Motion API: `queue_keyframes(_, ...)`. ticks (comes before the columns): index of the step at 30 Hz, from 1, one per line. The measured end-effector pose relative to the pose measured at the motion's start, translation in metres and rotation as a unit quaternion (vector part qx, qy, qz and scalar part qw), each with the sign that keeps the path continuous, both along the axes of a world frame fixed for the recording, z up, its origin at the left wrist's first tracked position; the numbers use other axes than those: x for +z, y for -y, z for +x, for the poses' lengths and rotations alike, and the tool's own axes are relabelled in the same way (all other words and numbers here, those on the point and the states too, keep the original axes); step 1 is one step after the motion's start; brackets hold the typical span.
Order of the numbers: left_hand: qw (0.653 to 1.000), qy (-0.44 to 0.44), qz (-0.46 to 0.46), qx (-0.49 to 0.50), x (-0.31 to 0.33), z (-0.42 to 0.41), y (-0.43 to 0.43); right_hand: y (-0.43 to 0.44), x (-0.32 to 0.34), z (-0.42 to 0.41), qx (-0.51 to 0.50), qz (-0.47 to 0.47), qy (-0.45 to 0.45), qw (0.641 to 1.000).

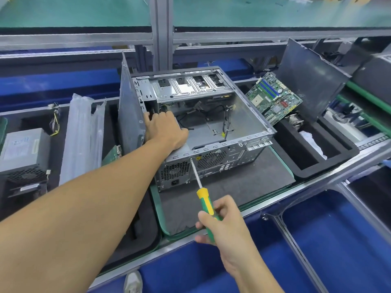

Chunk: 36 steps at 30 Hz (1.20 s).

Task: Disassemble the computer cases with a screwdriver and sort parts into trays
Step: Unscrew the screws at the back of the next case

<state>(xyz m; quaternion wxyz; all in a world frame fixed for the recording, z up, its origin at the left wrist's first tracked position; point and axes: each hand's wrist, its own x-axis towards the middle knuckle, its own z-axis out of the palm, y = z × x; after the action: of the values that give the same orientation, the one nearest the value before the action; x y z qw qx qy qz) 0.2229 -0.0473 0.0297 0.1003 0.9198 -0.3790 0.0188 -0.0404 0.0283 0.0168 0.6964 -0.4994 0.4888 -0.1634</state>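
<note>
Aluminium frame post (161,32) rises behind the tabletop (306,188), teal-matted shelf (74,11) above; blue bins (330,240) sit below its front edge, a pale shoe (132,282) beneath.

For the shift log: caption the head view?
Right hand holds a screwdriver tip against the back of the open computer case; left hand rests inside it.
</note>
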Motion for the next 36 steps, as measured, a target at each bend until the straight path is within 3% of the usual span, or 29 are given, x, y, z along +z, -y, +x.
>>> queue_keyframes(3,1.000,-0.007,-0.002,-0.003,0.000,0.000,0.000,0.004,0.006,0.003,0.053,-0.040,-0.051,0.996)
queue_keyframes(6,1.000,-0.011,0.001,-0.003,0.001,-0.001,0.000,0.010,0.015,0.005,0.074,0.092,-0.016,0.993)
queue_keyframes(8,1.000,-0.008,0.001,-0.005,0.002,-0.002,-0.001,0.015,0.018,0.004,0.086,0.122,-0.018,0.989)
queue_keyframes(12,1.000,-0.010,0.006,-0.004,0.005,-0.004,-0.003,0.020,0.016,0.000,0.138,-0.092,-0.101,0.981)
queue_keyframes(14,1.000,-0.012,0.008,-0.006,0.007,-0.005,-0.003,0.020,0.012,0.001,0.104,-0.132,-0.098,0.981)
queue_keyframes(19,1.000,-0.014,0.009,-0.010,0.009,-0.006,-0.005,0.025,0.015,0.006,0.142,-0.095,-0.110,0.979)
queue_keyframes(23,1.000,-0.019,0.012,-0.010,0.011,-0.007,-0.006,0.033,0.023,0.009,0.146,0.085,-0.095,0.981)
queue_keyframes(27,1.000,-0.022,0.016,-0.009,0.012,-0.008,-0.006,0.033,0.024,0.003,0.208,-0.047,-0.106,0.971)
queue_keyframes(30,0.999,-0.027,0.018,-0.011,0.012,-0.008,-0.006,0.032,0.014,0.003,0.145,-0.106,-0.123,0.976)
queue_keyframes(36,0.999,-0.026,0.024,-0.010,0.013,-0.009,-0.007,0.035,0.021,0.009,0.160,0.014,-0.096,0.982)
